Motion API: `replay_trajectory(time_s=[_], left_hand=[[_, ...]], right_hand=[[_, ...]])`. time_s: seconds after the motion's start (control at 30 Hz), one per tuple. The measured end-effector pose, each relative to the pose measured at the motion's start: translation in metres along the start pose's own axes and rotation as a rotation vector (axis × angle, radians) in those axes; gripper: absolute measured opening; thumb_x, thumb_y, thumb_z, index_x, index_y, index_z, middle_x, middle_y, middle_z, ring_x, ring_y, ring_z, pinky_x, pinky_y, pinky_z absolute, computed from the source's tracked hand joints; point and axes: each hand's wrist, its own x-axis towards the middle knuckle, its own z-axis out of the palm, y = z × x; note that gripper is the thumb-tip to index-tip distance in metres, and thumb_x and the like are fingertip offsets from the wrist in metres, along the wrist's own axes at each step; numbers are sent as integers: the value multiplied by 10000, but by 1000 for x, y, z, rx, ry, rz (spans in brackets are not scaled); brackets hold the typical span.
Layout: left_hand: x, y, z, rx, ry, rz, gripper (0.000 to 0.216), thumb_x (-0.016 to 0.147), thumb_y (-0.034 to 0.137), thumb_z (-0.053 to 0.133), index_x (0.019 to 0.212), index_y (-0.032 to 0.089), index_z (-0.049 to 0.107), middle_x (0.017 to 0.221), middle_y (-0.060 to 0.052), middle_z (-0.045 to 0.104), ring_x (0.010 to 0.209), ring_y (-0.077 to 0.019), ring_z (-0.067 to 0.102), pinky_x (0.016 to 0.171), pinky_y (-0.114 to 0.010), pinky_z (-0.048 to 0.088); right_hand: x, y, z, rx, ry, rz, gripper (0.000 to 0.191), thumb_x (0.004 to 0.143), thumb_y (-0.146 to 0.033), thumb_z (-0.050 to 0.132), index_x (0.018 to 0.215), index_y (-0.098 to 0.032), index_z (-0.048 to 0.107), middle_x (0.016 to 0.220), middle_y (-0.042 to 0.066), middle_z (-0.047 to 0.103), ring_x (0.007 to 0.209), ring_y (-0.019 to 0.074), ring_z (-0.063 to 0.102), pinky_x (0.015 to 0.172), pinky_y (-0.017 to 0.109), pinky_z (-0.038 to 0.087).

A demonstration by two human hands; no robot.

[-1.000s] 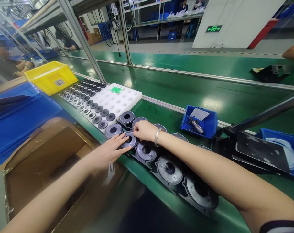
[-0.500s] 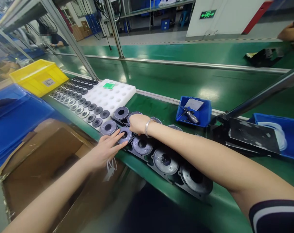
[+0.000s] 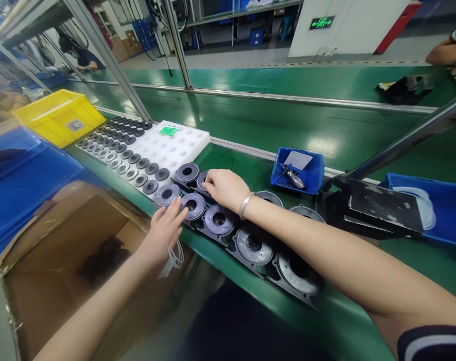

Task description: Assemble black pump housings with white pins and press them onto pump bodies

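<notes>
Two rows of round metal housings with dark centre holes lie along the green bench. My left hand (image 3: 166,229), fingers stretched out, is at the near edge of a front-row housing (image 3: 193,206); whether the fingertips touch it I cannot tell. A white string with a tag hangs by that wrist. My right hand (image 3: 226,188), wearing a silver bangle, reaches over the back row with curled fingers. Its fingertips are at a back-row housing (image 3: 202,180), and what they hold, if anything, is hidden. Another front-row housing (image 3: 167,193) lies left of my hands.
A white foam tray (image 3: 188,145) carries rows of small dark and silver discs (image 3: 131,173). Beyond it sits a yellow bin (image 3: 58,113). An open cardboard box (image 3: 62,281) stands at near left. Blue bins (image 3: 314,173) and a black metal stand (image 3: 386,205) are to the right.
My left hand has drawn back from over the front-row housing, off its centre hole. My right hand has shifted slightly right, uncovering more of the back-row housing.
</notes>
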Motion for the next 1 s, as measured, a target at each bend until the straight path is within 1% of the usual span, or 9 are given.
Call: replay_trajectory(time_s=[0.07, 0.17, 0.23, 0.37, 0.53, 0.6, 0.7, 0.83, 1.0], left_hand=[[5, 14, -6, -165, 137, -161, 497, 997, 203, 348, 1488, 246, 284, 1565, -146, 314, 1433, -267, 325, 1140, -494, 282], [19, 37, -17, -409, 264, -322, 401, 1010, 287, 340, 1403, 228, 393, 1352, -109, 569, 1189, -213, 591, 1031, -399, 453], [29, 48, -23, -480, 270, -353, 379, 1001, 316, 362, 1361, 213, 421, 1184, -80, 653, 991, -181, 670, 895, -335, 531], [36, 54, -27, -507, 138, -319, 371, 983, 296, 405, 1338, 193, 434, 1079, -59, 687, 907, -165, 682, 809, -278, 550], [16, 53, -20, -516, -41, -191, 441, 1007, 278, 381, 1440, 208, 342, 1071, -68, 704, 906, -170, 693, 817, -291, 558], [7, 52, -16, -483, 27, -182, 470, 1014, 241, 348, 1480, 218, 288, 1103, -79, 692, 939, -170, 687, 873, -320, 551], [-3, 48, -10, -355, 226, -195, 481, 1002, 173, 337, 1480, 224, 311, 1316, -117, 584, 1194, -210, 584, 1059, -418, 456], [-2, 46, 0, -170, 145, 40, 523, 956, 94, 389, 1470, 175, 339, 1494, -147, 415, 1406, -262, 364, 1165, -497, 331], [9, 54, 11, -56, -38, 282, 549, 918, 46, 395, 1460, 99, 331, 1483, -176, 435, 1432, -267, 319, 1171, -524, 317]], right_hand=[[-13, -8, -6, 180, -70, -70, 218, 942, -333, 541, 902, -163, 671, 877, 60, 728, 811, 163, 676, 724, 239, 475], [-36, -25, -6, 616, -450, -148, 213, 872, -384, 640, 868, -173, 665, 661, -6, 679, 571, 109, 617, 525, 192, 437], [-48, -34, -2, 792, -579, -133, 191, 858, -353, 652, 791, -174, 647, 630, -21, 658, 520, 84, 571, 462, 167, 398], [-57, -35, -5, 852, -480, -15, 209, 859, -298, 634, 701, -174, 579, 573, -40, 616, 437, 54, 470, 423, 161, 353], [-57, -16, -13, 801, -409, 10, 178, 869, -278, 589, 727, -171, 583, 568, -40, 602, 459, 61, 475, 453, 166, 358], [-57, -6, -13, 697, -355, 32, 176, 869, -260, 576, 719, -170, 595, 568, -32, 625, 464, 66, 494, 481, 171, 371], [-55, 12, -11, 448, -247, 100, 192, 863, -238, 562, 693, -171, 621, 569, -15, 666, 480, 87, 547, 524, 190, 393], [-52, 32, -9, 261, -155, 132, 154, 862, -205, 545, 756, -168, 651, 574, -4, 680, 544, 120, 610, 572, 206, 411], [-53, 38, -4, 234, -160, 98, 128, 864, -208, 559, 780, -167, 647, 611, -2, 682, 571, 121, 616, 592, 207, 414]])
